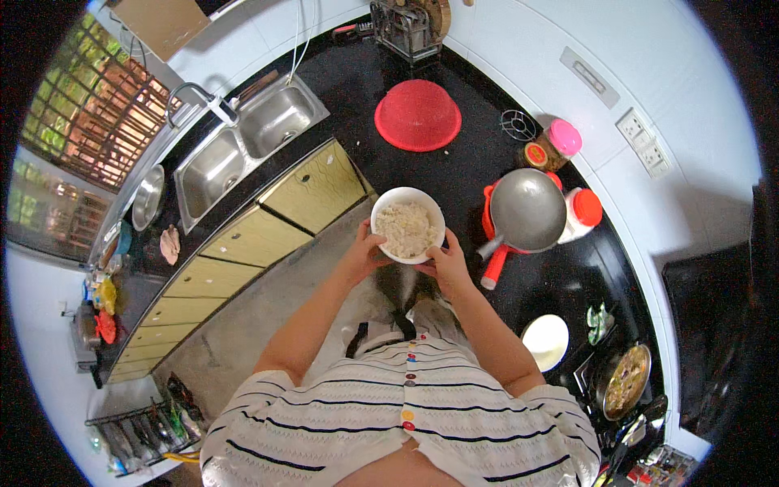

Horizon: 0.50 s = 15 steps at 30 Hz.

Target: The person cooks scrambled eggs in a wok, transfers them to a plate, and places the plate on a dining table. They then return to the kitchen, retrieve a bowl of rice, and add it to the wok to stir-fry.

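Note:
A white bowl [376, 213] full of cooked rice [408, 230] is held level in front of my body, close to the counter's edge. My left hand [363, 256] grips its left side, thumb against the outer wall. On the other side my right hand [446, 264] holds the lower right rim, fingers curled beneath. Both hands are closed on the bowl, and the fingertips under it are hidden. Beyond the bowl, an upturned red plastic basin [418, 115] lies on the black counter. Right of my right hand rests a grey metal pan [527, 209] with red parts beneath it.
Jars with a pink lid [565, 138] and a red lid [587, 207] stand by the wall. A white plate [545, 341] and a pan of food [626, 381] are at the right. A double sink [251, 150] and a raw-looking pink piece [170, 245] lie left.

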Available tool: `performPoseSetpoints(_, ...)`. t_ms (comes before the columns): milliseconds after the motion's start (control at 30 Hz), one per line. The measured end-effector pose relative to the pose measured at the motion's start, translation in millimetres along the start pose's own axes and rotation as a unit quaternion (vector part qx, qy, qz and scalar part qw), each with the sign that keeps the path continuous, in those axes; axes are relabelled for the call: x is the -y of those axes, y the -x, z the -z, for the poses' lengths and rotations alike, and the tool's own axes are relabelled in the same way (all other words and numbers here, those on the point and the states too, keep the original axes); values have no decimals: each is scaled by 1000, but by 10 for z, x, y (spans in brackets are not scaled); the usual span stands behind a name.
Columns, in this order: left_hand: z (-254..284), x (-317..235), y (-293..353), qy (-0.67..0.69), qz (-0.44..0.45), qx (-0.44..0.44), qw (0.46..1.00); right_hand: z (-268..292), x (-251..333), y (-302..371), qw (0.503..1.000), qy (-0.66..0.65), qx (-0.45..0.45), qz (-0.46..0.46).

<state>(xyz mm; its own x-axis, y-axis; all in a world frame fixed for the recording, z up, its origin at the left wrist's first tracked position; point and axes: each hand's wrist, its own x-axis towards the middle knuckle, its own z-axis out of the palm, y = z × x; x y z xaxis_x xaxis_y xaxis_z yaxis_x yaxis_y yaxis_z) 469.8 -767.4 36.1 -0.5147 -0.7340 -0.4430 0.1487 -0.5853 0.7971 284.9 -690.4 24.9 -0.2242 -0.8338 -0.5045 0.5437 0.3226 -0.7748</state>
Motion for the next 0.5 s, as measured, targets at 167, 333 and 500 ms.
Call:
performPoseSetpoints(167, 543, -116, -1166, 52, 78, 120, 988, -202, -30, -618, 997, -33, -63, 31)
performPoseSetpoints(333, 835, -425, -2478, -162, 134, -45, 977, -243, -107, -1064, 978, -32, -202, 36)
performPoseSetpoints(500, 770, -871, -3580, -548, -76, -229, 801, -366, -115, -1205, 941, -29, -336, 27)
